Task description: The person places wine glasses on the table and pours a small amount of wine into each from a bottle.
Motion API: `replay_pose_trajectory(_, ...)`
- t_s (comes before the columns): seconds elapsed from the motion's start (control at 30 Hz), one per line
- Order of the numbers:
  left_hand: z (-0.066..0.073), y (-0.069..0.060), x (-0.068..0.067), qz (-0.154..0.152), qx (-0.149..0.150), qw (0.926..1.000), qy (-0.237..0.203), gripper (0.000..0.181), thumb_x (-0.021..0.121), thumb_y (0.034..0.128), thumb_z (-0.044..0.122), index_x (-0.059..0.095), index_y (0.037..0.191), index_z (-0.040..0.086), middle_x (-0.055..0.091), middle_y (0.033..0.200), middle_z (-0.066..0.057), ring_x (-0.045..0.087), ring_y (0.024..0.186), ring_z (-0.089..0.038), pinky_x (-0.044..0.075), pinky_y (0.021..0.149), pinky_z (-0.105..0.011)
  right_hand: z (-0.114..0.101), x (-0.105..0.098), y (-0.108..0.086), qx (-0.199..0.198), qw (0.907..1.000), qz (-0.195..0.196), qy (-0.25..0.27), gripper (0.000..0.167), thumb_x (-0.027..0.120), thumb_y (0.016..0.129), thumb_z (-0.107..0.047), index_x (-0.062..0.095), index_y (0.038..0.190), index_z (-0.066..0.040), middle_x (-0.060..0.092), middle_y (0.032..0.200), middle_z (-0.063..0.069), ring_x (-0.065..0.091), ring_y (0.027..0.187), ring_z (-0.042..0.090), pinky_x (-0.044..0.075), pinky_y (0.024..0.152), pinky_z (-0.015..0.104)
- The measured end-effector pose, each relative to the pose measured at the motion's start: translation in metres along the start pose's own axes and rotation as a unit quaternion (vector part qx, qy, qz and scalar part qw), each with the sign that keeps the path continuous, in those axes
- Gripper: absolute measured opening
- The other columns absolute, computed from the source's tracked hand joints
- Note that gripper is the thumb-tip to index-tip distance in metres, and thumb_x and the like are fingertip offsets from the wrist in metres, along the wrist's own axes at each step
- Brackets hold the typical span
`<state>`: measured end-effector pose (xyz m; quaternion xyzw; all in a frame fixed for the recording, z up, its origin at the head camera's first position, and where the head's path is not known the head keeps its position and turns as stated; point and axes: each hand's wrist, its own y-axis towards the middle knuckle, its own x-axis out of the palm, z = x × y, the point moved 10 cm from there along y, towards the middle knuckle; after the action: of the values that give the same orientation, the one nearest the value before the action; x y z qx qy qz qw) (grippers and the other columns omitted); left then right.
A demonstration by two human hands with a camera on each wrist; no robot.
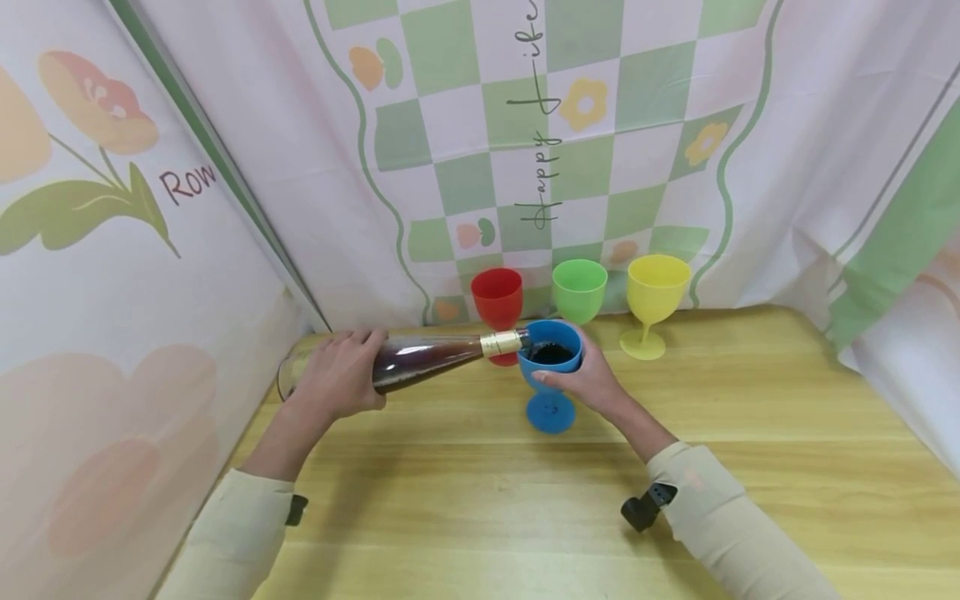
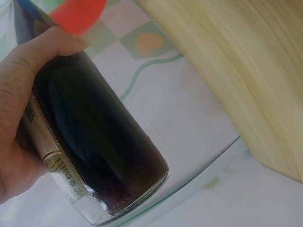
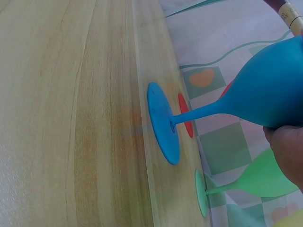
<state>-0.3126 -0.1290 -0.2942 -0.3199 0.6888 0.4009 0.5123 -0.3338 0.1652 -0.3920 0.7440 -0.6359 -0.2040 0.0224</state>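
Note:
My left hand (image 1: 341, 375) grips a glass bottle of dark liquid (image 1: 427, 360) round its body. The bottle is tilted, its neck pointing right, and the mouth lies at the rim of a blue goblet (image 1: 551, 412). Dark liquid shows inside the goblet's bowl. My right hand (image 1: 596, 379) holds that bowl from the right, thumb across the near side. In the left wrist view the bottle's base (image 2: 137, 189) and a pale label (image 2: 64, 170) are visible. The right wrist view shows the goblet's stem (image 3: 201, 112) upright from its foot; whether the foot touches the table I cannot tell.
Behind the blue goblet stand a red goblet (image 1: 497, 296), a green goblet (image 1: 580, 290) and a yellow goblet (image 1: 657, 287) in a row on the wooden table (image 1: 465, 500). Printed curtains hang behind the table (image 1: 442, 50) and along its left side (image 1: 97, 292).

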Motion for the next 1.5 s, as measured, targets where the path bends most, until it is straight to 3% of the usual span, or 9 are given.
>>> replay_pose_trajectory(0.67,0.0020,0.0002,-0.0018,0.011,0.009,0.9999,0.009,0.076,0.091,0.0599,0.032,0.055,0.122,0.009,0.071,0.113,-0.015,0.068,0.099,-0.038,0.057,0.086,-0.054,-0.0010,-0.0005,-0.0015,-0.008,0.9999,0.006,0.004,0.075,0.075,0.087,-0.007,0.036,0.151,-0.002,0.048,0.147,0.022,0.046,0.133,0.037,0.048,0.098,0.028)
replay_pose_trajectory(0.97,0.0014,0.0000,-0.0029,0.010,0.007,0.9999,0.006,0.076,0.091,0.0595,0.031,0.056,0.123,0.009,0.071,0.113,-0.015,0.068,0.099,-0.038,0.057,0.085,-0.054,-0.0014,0.0001,-0.0006,-0.007,1.0000,0.003,0.005,0.075,0.075,0.087,-0.007,0.035,0.151,-0.002,0.047,0.147,0.021,0.045,0.134,0.037,0.048,0.100,0.033)
replay_pose_trajectory(1.5,0.0021,-0.0003,-0.0038,0.014,0.009,0.9998,0.012,0.078,0.091,0.0595,0.031,0.056,0.125,0.008,0.072,0.112,-0.015,0.068,0.096,-0.038,0.057,0.083,-0.053,-0.0022,0.0000,-0.0008,-0.010,0.9999,0.003,0.006,0.075,0.075,0.087,-0.006,0.035,0.151,-0.002,0.047,0.147,0.021,0.045,0.133,0.037,0.049,0.097,0.026)
